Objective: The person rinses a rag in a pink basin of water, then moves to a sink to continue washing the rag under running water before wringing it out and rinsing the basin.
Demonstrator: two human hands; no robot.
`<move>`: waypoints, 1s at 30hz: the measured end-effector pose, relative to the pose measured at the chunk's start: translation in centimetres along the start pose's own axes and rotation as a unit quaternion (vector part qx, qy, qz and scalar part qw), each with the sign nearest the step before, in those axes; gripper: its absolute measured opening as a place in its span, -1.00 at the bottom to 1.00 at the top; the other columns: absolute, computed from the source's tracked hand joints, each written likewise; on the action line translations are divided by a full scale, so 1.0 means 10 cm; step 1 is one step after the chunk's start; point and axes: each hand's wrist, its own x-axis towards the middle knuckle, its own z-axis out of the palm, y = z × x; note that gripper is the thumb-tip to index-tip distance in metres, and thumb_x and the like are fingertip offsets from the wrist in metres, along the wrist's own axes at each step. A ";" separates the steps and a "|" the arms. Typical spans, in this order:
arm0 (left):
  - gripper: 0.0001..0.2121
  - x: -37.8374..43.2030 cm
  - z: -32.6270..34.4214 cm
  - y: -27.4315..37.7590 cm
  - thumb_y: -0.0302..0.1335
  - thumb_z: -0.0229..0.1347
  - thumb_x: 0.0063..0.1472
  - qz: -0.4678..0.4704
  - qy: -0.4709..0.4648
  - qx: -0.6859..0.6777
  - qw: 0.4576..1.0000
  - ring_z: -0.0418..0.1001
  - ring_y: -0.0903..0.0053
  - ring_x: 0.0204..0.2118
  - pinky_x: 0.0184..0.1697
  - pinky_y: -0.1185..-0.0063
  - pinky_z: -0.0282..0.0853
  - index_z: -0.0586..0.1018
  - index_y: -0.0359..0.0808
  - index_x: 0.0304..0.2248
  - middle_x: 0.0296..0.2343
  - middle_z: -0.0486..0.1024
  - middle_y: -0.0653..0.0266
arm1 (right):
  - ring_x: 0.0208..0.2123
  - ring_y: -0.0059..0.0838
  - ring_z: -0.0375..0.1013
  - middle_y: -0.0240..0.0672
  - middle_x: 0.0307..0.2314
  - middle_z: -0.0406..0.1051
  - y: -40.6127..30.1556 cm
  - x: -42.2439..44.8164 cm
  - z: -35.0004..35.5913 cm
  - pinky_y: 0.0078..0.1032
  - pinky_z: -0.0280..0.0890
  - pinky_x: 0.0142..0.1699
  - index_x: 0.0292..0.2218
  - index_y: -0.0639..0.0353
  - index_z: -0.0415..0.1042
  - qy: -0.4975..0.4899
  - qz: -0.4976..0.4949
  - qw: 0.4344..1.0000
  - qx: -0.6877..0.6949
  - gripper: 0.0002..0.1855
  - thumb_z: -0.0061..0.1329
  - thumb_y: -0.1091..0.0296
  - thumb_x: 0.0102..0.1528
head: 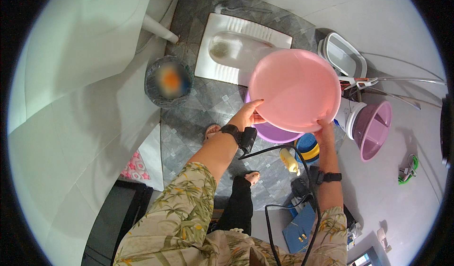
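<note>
Both my hands grip the near rim of a round pink plastic basin [292, 85], held up over the floor. My left hand [251, 114] has its thumb over the rim and its fingers below. At the right, my right hand [324, 129] holds the rim with the thumb inside. Partly hidden beneath it is a purple basin [275, 134]. Close to my right wrist, a blue and yellow tub [306, 147] stands on the floor, and a yellow bottle [289, 160] is beside it.
A white squat toilet [227, 49] is set in the grey tiled floor [209, 99]. A lined bin [168, 101] stands left. At right are a grey-white collapsible basin [344, 53], a white bucket [349, 117] and a pink-purple basin [376, 131]. A black cable [267, 227] hangs in front of me.
</note>
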 end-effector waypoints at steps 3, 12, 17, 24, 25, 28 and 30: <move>-0.59 0.03 0.01 0.03 -0.21 0.01 0.17 0.016 -0.007 -0.024 1.000 0.49 0.19 -0.21 -0.08 0.20 0.40 0.37 -0.33 -0.09 -0.23 0.46 0.02 | -0.20 -0.22 0.43 -0.16 -0.18 0.29 -0.17 0.05 0.08 -0.27 0.49 -0.28 0.07 0.23 0.06 0.025 -0.013 0.999 -0.030 -0.33 -0.14 0.49 -0.11; -0.56 -0.23 0.13 0.20 -0.29 0.05 0.18 0.076 -0.024 0.010 0.997 0.44 0.10 -0.13 0.01 0.21 0.35 0.26 -0.41 -0.06 -0.19 0.39 -0.11 | -0.19 -0.34 0.39 -0.19 -0.16 0.28 -0.12 0.06 0.10 -0.48 0.40 -0.20 0.03 0.31 0.12 0.070 -0.047 0.996 -0.015 -0.36 -0.10 0.54 -0.14; -0.42 -0.40 0.14 0.39 -0.31 0.07 0.17 0.063 -0.023 0.081 0.994 0.40 0.04 -0.08 0.05 0.21 0.31 0.14 -0.36 0.10 -0.14 0.35 -0.16 | -0.03 -0.26 0.28 -0.20 -0.08 0.25 0.11 -0.14 0.03 -0.34 0.25 0.05 0.10 0.32 0.06 0.082 -0.043 0.994 0.050 -0.26 -0.10 0.55 -0.17; -0.34 -0.69 0.40 0.85 -0.32 0.06 0.19 0.140 -0.042 0.154 0.977 0.47 0.16 -0.14 0.03 0.29 0.36 0.01 -0.27 0.19 -0.12 0.39 -0.10 | 0.01 -0.14 0.24 -0.13 -0.03 0.22 0.27 0.06 0.10 -0.21 0.13 0.15 0.07 0.40 0.07 0.031 -0.060 0.977 0.201 -0.25 -0.03 0.52 -0.19; -0.34 -0.76 0.40 0.90 -0.32 0.06 0.19 0.138 -0.042 0.156 0.977 0.47 0.16 -0.14 0.03 0.29 0.36 0.01 -0.27 0.19 -0.12 0.39 -0.10 | 0.01 -0.14 0.24 -0.13 -0.03 0.22 0.33 0.13 0.20 -0.21 0.13 0.15 0.07 0.40 0.07 0.033 -0.060 0.977 0.203 -0.25 -0.03 0.52 -0.19; -0.39 -0.96 0.16 1.03 -0.33 -0.03 0.24 0.220 0.005 0.156 0.963 0.48 0.22 -0.16 -0.06 0.34 0.41 0.00 -0.27 0.20 -0.15 0.41 -0.05 | 0.00 -0.18 0.27 -0.17 -0.04 0.25 0.64 0.24 0.45 -0.20 0.16 0.14 0.07 0.32 0.10 0.021 -0.023 0.975 0.222 -0.26 0.01 0.49 -0.17; -0.40 -1.00 0.05 0.92 -0.34 -0.05 0.25 0.207 0.015 0.160 0.965 0.48 0.22 -0.17 -0.07 0.35 0.42 -0.01 -0.26 0.20 -0.16 0.41 -0.04 | 0.00 -0.17 0.26 -0.17 -0.04 0.26 0.82 0.24 0.50 -0.21 0.16 0.14 0.07 0.28 0.11 -0.003 0.025 0.966 0.258 -0.27 -0.01 0.52 -0.18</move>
